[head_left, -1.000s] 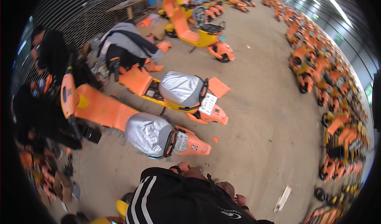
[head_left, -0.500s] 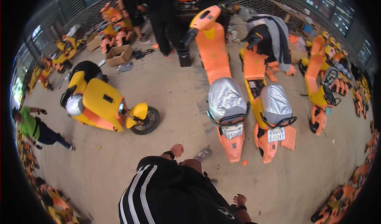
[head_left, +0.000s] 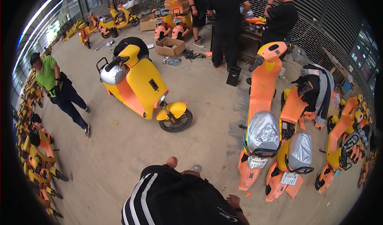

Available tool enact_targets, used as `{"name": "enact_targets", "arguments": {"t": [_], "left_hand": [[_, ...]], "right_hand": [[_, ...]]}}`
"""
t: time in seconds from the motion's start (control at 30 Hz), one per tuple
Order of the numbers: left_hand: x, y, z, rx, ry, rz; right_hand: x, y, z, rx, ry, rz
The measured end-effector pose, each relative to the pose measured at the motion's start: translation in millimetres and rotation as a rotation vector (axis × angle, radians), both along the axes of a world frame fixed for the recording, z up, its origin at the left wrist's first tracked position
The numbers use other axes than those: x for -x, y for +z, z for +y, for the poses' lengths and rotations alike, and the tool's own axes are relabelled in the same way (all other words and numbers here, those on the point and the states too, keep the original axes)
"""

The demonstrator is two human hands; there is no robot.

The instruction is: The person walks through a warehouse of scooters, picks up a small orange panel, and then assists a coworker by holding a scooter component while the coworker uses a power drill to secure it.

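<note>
My left hand (head_left: 172,162) hangs in front of my black jacket (head_left: 175,197) with its fingers curled into a loose fist, and nothing shows in it. My right hand (head_left: 233,201) swings low at my right side, fingers a little apart and holding nothing visible. Neither hand touches a scooter. Nearest ahead on the left is a yellow scooter (head_left: 149,83) with an orange footboard and a silver seat cover. To the right stand an orange scooter (head_left: 261,93) and a second orange scooter (head_left: 293,105), both with silver-covered seats. Below my left hand a shoe (head_left: 196,168) shows.
A person in a green shirt (head_left: 50,71) walks on the left. Several people in black stand around a workbench (head_left: 249,37) at the back. A cardboard box (head_left: 170,46) and a black box (head_left: 233,76) lie on the floor. Rows of scooters (head_left: 38,153) line both sides.
My view has turned left and tilted up, so the scooters sit farther right and lower. The green-shirted person appears larger. Both my hands have swung slightly and stay free.
</note>
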State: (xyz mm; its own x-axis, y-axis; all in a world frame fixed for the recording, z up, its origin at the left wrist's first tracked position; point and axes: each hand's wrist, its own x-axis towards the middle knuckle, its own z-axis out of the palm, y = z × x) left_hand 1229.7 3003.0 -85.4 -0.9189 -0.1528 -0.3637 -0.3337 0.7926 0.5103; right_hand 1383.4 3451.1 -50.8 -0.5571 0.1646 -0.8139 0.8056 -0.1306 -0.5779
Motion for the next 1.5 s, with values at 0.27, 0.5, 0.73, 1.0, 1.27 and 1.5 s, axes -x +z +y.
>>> {"name": "enact_targets", "arguments": {"t": [0.27,0.5,0.73,1.0,1.27,1.5], "left_hand": [[35,11,5,-0.058,-0.039,-0.114],[44,11,19,0.037,-0.214,-0.182],[39,-6,35,0.036,0.006,-0.019],[58,24,65,-0.224,-0.24,-0.104],[70,67,106,-0.376,-0.435,-0.389],[71,62,120,-0.367,-0.478,-0.475]], "right_hand": [[38,19,-22,-0.109,0.198,0.056],[-4,10,1,-0.471,0.76,0.424],[-46,10,8,-0.472,0.627,0.276],[-93,-4,-12,-0.163,-0.077,-0.002],[-113,3,-22,-0.083,-0.443,-0.178],[-118,13,-20,-0.07,-0.501,-0.199]]}}
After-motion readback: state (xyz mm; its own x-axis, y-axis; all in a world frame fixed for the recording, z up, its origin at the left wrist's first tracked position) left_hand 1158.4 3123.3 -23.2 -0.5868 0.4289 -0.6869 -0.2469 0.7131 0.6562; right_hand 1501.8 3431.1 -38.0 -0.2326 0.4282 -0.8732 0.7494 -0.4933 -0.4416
